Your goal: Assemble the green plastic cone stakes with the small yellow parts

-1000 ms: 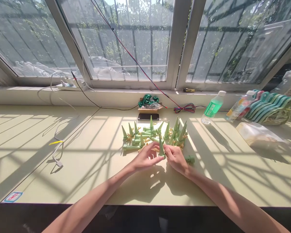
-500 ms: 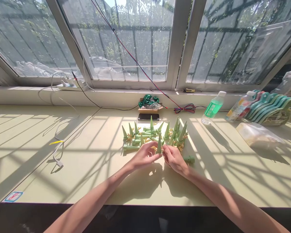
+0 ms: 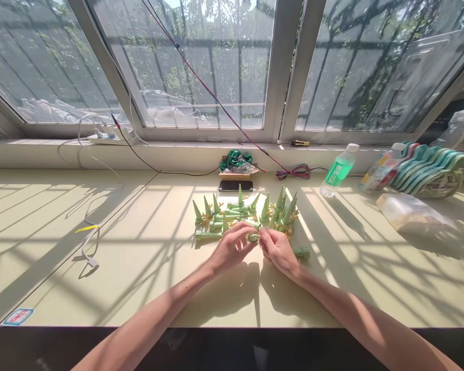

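Note:
My left hand (image 3: 231, 248) and my right hand (image 3: 279, 251) meet over the pale table, fingers pinched together on one small green cone-shaped plastic piece (image 3: 252, 237), now tipped over so it points away. Just behind them lies a heap of several green cones (image 3: 243, 214), some standing upright, some lying flat, mixed with small yellow bits. A single short green piece (image 3: 302, 252) lies on the table just right of my right hand.
A black phone (image 3: 235, 185) and a bundle of green wire (image 3: 236, 161) sit behind the heap. A green-labelled bottle (image 3: 338, 171), a second bottle (image 3: 382, 167), stacked teal items (image 3: 429, 167) and a clear bag (image 3: 412, 216) are at the right. White cables (image 3: 88, 226) trail at the left.
The cone held between my hands stood upright a second ago; it is now tilted down, nearly end-on. Both hands have shifted slightly toward the heap.

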A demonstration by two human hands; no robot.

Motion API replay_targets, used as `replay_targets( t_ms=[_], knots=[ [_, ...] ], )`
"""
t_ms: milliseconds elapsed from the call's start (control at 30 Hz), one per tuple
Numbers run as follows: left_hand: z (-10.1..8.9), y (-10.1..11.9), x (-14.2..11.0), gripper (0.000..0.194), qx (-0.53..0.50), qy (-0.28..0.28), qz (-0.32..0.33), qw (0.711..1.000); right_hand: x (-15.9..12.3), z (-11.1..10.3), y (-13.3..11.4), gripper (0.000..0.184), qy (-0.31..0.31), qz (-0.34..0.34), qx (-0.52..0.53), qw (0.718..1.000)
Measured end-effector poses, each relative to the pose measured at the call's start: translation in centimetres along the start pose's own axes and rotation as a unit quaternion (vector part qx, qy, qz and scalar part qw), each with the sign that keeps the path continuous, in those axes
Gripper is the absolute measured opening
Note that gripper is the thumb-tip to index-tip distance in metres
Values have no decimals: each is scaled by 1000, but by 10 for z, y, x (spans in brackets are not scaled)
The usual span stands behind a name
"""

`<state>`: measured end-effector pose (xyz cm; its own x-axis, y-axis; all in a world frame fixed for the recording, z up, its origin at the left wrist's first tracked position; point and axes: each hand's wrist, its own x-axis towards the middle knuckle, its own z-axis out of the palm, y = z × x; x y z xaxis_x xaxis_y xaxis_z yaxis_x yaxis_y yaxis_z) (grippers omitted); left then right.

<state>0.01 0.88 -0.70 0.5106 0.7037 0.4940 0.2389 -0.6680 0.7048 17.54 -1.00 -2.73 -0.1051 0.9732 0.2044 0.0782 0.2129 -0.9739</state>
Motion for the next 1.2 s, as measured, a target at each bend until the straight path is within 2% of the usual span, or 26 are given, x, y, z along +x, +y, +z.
replay_targets(
  t_ms=[100, 233, 333, 433, 533, 633, 733, 800, 1000, 1200],
  knots=[
    [-2, 3, 0, 16, -8, -6, -14, 1000, 0, -1, 0, 49, 16, -7, -22, 1000],
    [-4, 5, 1, 38, -86, -24, -121, 989, -2, -2, 3, 46, 25, -24, -45, 998],
    [-6, 1, 4, 49, -195, -24, -221, 955, -4, -2, 7, 43, 29, -43, -51, 997],
    [-8, -3, 7, 44, -291, -29, -288, 912, -5, -1, 11, 40, 37, -62, -45, 996],
    [-10, -4, 9, 48, -345, -32, -332, 877, -5, -2, 13, 38, 43, -69, -44, 996],
    [-10, -2, 9, 58, -368, -79, -348, 858, -5, -2, 11, 39, 32, -71, -50, 996],
    [-10, -1, 6, 55, -361, -139, -328, 862, -6, -2, 7, 39, 13, -72, -57, 996],
    [-11, 0, 4, 51, -354, -148, -311, 869, -7, -2, 5, 38, 10, -73, -64, 995],
    [-13, 6, 5, 46, -339, -110, -299, 885, -8, -1, 3, 39, 10, -88, -87, 992],
    [-11, 6, 5, 38, -251, -101, -241, 932, -8, -1, -1, 47, 26, -78, -99, 992]
  ],
)
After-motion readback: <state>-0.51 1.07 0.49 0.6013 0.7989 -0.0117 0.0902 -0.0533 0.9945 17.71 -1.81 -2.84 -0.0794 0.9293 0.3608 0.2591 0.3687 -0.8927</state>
